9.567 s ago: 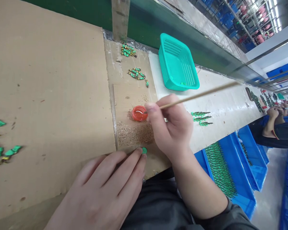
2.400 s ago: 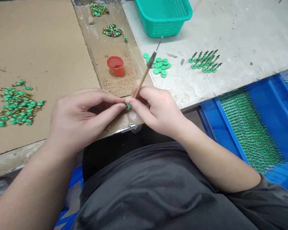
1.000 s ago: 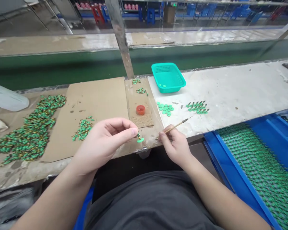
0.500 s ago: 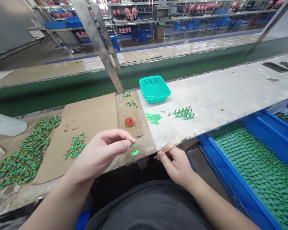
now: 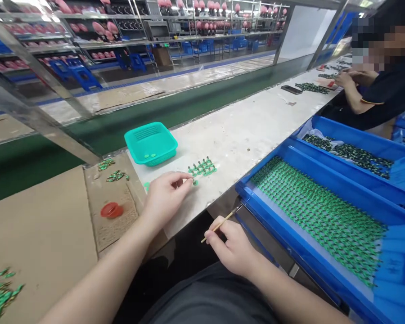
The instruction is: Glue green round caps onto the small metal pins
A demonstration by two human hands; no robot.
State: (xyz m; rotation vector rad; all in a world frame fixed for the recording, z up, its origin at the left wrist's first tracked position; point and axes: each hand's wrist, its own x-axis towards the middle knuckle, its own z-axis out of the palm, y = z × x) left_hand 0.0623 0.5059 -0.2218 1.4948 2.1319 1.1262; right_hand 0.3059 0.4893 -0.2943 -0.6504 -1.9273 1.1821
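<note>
My left hand [image 5: 165, 194] reaches out over the white bench top, fingers pinched on a small green piece with a round base [image 5: 195, 182]. The piece hangs just short of a small cluster of like green pieces [image 5: 202, 168] standing on the bench. My right hand [image 5: 230, 246] rests low near my lap, closed on a thin wooden brush [image 5: 221, 221] whose tip points up and to the right. A small red cup [image 5: 110, 210] sits on brown cardboard to the left of my left arm.
A teal basket [image 5: 151, 145] with a few green discs stands behind the cluster. Blue trays [image 5: 327, 265] filled with rows of green pieces lie at right. Loose green parts [image 5: 116, 176] lie on cardboard at left. Another person's hands [image 5: 347, 78] work farther down the bench.
My left hand has carried the green piece rightward from over the cardboard to beside the standing cluster. My right hand has dropped toward my lap with the brush. My view has swung right.
</note>
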